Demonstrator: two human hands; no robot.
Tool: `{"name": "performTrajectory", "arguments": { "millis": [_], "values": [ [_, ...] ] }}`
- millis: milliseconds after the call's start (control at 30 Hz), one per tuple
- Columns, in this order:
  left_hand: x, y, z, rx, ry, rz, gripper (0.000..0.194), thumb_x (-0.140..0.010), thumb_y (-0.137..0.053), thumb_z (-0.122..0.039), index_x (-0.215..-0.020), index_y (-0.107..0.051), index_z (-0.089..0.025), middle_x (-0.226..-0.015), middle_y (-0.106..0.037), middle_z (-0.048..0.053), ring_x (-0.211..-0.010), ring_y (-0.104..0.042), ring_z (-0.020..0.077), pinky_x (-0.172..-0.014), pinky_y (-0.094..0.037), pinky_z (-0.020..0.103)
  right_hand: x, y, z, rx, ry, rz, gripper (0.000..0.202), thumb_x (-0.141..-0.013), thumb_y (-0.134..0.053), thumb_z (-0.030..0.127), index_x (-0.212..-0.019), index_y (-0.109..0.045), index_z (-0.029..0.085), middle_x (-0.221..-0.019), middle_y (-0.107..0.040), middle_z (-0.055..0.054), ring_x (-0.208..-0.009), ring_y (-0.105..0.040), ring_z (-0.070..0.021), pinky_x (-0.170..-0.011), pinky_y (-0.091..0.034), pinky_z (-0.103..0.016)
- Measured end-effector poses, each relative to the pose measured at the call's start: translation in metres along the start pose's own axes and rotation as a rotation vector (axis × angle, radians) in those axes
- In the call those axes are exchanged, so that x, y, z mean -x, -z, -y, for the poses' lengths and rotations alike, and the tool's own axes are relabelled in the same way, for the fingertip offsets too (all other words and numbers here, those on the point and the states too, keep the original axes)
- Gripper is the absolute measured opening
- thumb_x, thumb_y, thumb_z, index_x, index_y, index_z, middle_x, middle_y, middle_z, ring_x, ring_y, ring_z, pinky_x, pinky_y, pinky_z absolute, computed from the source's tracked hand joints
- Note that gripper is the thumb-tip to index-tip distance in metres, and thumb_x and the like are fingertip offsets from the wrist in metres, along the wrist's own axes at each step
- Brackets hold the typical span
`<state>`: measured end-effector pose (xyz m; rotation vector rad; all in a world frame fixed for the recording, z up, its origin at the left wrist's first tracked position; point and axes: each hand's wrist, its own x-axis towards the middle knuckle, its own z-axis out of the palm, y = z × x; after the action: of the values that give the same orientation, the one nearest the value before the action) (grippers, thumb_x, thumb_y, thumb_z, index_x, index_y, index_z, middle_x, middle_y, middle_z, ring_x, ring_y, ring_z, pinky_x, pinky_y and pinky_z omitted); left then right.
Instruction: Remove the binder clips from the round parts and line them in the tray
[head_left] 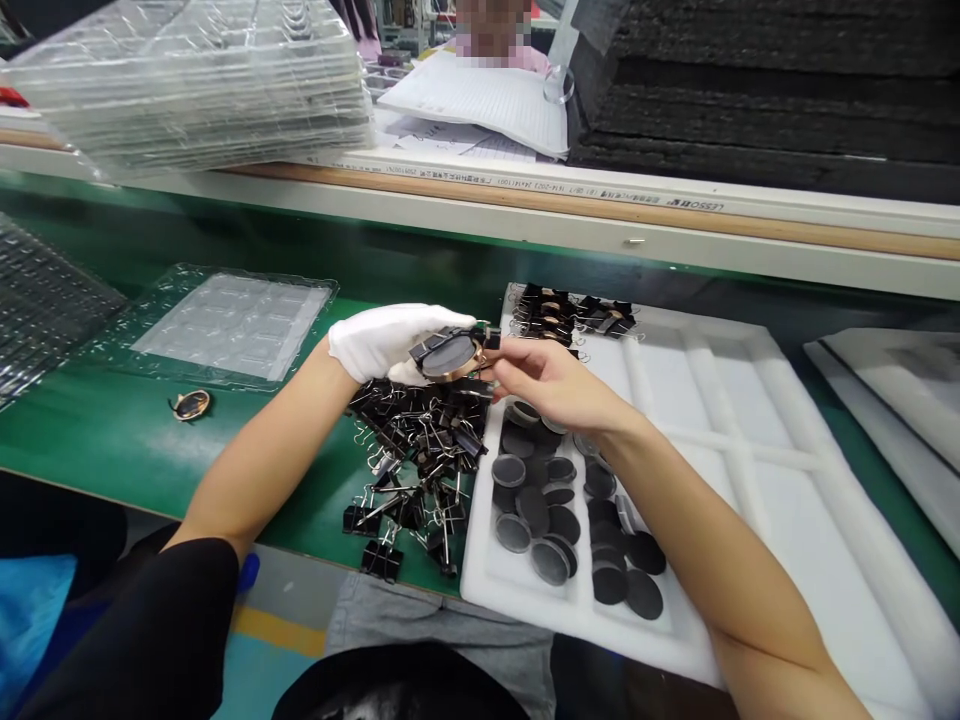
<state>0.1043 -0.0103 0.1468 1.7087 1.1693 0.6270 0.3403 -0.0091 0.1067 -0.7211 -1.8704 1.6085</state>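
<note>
Above the clip pile on the green bench (247, 450), I've got both hands together at one round gold-rimmed piece (450, 357). Piece is off the bench, tilted, dark grey disc side toward my camera. Black clips sit on its rim, one on the left side, one on the right.

Left hand (397, 335), white glove: fingers and thumb closed around the left side of the piece, carrying it. Right hand (547, 378), bare: thumb and fingers curled in at the right-hand clip, at or against it. Can't tell from this angle whether they're pinching it.

Directly below: loose heap of binder clips (420, 430), black bodies, wire handles pointing every way, a few strays toward the near edge. Just right of that, white foam tray (776, 520) with ribs between compartments. Dark round discs (534, 510) lie overlapped in its left and next compartments, partly behind my right arm. At the tray's far left corner, clipped gold-rimmed pieces (551, 315) sit bunched together.

Left side of bench: one small gold-rimmed part (193, 405) by itself, near a clear plastic tray (315, 300) with a white sheet (232, 325) on it.
</note>
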Motion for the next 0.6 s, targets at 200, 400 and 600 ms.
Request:
{"name": "performTrajectory", "arguments": {
  "millis": [200,400,600],
  "values": [
    [0.000,-0.006,-0.006,0.362,0.138,0.126,0.051,-0.092,-0.067,-0.067,-0.070,-0.060,-0.021,-0.053,-0.043,0.001,-0.035,-0.028,0.0091,-0.032,-0.021,0.029,-0.002,-0.012,-0.008,-0.139,-0.002,-0.300,0.039,-0.078,-0.098,0.042,-0.102,-0.079,0.019,-0.094,-0.077,-0.006,-0.088,-0.075,-0.0219,-0.084,-0.068,-0.038],
    [0.003,-0.007,-0.008,0.454,0.142,0.104,0.049,-0.092,-0.071,-0.066,-0.080,-0.064,-0.019,-0.053,-0.048,-0.001,-0.035,-0.028,0.0069,-0.031,-0.022,0.024,-0.002,-0.013,-0.001,-0.400,-0.136,-0.348,0.045,-0.076,-0.099,0.042,-0.109,-0.077,0.022,-0.100,-0.077,-0.006,-0.090,-0.075,-0.0216,-0.086,-0.072,-0.043],
    [0.007,-0.015,-0.017,0.549,0.092,0.150,0.045,-0.094,-0.069,-0.060,-0.083,-0.062,-0.017,-0.049,-0.041,-0.006,-0.033,-0.026,0.0057,-0.033,-0.021,0.020,-0.001,-0.021,-0.002,-0.326,0.031,-0.463,0.038,-0.079,-0.095,0.041,-0.109,-0.078,0.024,-0.094,-0.075,-0.003,-0.087,-0.074,-0.0213,-0.089,-0.071,-0.044]
  ]
}}
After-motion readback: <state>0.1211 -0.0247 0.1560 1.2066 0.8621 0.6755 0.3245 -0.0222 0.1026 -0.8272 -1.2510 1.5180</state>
